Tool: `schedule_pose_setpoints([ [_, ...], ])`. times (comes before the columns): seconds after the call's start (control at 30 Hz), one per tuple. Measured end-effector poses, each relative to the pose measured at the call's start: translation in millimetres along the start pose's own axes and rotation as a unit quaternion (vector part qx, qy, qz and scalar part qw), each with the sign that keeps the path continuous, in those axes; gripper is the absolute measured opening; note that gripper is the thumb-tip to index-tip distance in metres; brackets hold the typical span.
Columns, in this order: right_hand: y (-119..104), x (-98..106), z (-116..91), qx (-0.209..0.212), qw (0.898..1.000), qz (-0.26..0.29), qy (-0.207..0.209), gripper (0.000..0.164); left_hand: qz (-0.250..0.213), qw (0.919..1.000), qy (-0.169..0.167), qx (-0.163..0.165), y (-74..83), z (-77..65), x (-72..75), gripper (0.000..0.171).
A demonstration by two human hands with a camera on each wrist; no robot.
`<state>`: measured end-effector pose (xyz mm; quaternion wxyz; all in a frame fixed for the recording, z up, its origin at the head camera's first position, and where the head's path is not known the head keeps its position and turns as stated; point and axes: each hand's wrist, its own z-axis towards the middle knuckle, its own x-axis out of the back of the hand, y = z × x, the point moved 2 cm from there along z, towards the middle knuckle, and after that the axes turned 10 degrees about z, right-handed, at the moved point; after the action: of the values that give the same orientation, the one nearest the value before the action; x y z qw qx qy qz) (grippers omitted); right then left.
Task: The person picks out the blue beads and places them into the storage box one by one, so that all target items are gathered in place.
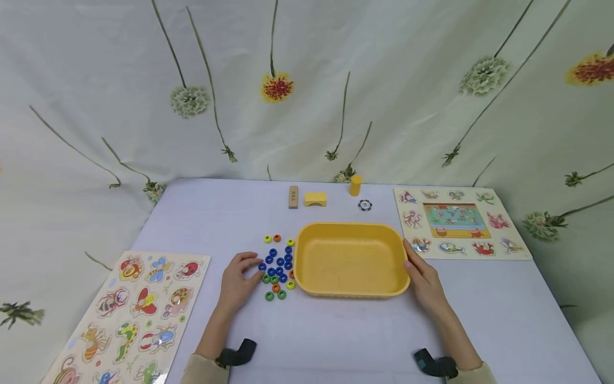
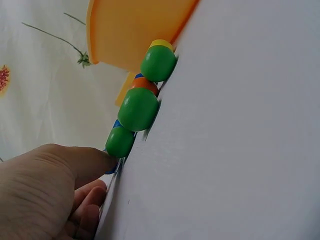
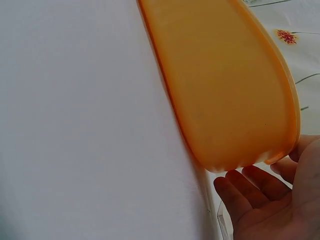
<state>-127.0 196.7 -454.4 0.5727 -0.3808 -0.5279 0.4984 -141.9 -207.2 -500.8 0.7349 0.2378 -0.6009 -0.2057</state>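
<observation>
A yellow plastic tray (image 1: 351, 290) lies on the white table, its inside bare. My right hand (image 1: 427, 282) holds the tray's right end; in the right wrist view, several fingers (image 3: 240, 192) lie against its outer wall, with another digit at the rim. Left of the tray is a loose cluster of small beads, blue (image 1: 280, 270), green (image 1: 269, 296), orange (image 1: 276, 238) and yellow (image 1: 290, 285). My left hand (image 1: 240, 280) curves around the cluster's left edge, touching a blue bead (image 1: 262, 266). In the left wrist view, the thumb meets the beads beside a green bead (image 2: 120, 142).
Behind the tray stand a wooden block (image 1: 293, 197), a yellow arch block (image 1: 315, 199), a yellow cylinder (image 1: 355, 186) and a poker chip (image 1: 365, 205). An insect picture board (image 1: 153, 314) lies at left, a sea-animal board (image 1: 462, 224) at right. Floral cloth (image 1: 307, 122) hangs behind.
</observation>
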Motion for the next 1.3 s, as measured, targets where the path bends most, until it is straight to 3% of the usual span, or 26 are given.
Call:
schedule_pose_setpoints([
  [0.13, 0, 0, 0, 0.0, 1.0, 0.004, 0.001, 0.043, -0.038, 0.9981, 0.045, 0.019, 9.6, 0.4, 4.2, 0.024],
  [0.23, 0, 1, 0, 0.001, 1.0, 0.007, 0.001, 0.043, -0.059, 0.9918, 0.108, -0.033, 16.1, 9.0, -1.7, 0.024],
  [0.33, -1, 1, 0, 0.003, 1.0, 0.005, 0.001, 0.043, -0.1, 0.9863, 0.096, -0.09, 50.2, 16.8, 1.5, 0.026],
  [0.37, -1, 1, 0, 0.004, 1.0, 0.004, 0.001, 0.043, -0.115, 0.9835, 0.083, -0.112, 63.7, 19.1, 1.3, 0.026],
  [0.47, -2, 1, 0, 0.007, 1.0, 0.005, 0.001, 0.043, -0.171, 0.9793, -0.025, -0.106, 119.6, 21.0, 4.6, 0.026],
  [0.6, 5, 4, 2, 0.01, 1.0, 0.021, -0.002, 0.044, -0.166, 0.9708, -0.143, -0.096, 167.2, 27.3, -28.1, 0.023],
  [0.7, 17, 6, 5, 0.006, 1.0, 0.028, -0.002, 0.044, -0.162, 0.9604, -0.208, -0.091, 190.5, 33.1, -61.6, 0.019],
  [0.83, 31, 6, 8, -0.002, 1.0, 0.018, -0.003, 0.044, -0.174, 0.9491, -0.249, -0.082, 205.8, 39.8, -100.3, 0.016],
  [0.97, 35, 3, 10, 0.002, 1.0, 0.015, -0.002, 0.044, -0.164, 0.9476, -0.266, -0.066, 208.3, 44.5, -125.9, 0.015],
  [1.13, 34, 4, 9, 0.001, 1.0, 0.005, 0.002, 0.044, -0.14, 0.9518, -0.267, -0.054, 207.1, 47.1, -143.5, 0.013],
  [1.3, 29, 5, 8, -0.011, 1.0, 0.015, 0.003, 0.044, -0.107, 0.9575, -0.256, -0.078, 209.3, 48.0, -147.8, 0.012],
])
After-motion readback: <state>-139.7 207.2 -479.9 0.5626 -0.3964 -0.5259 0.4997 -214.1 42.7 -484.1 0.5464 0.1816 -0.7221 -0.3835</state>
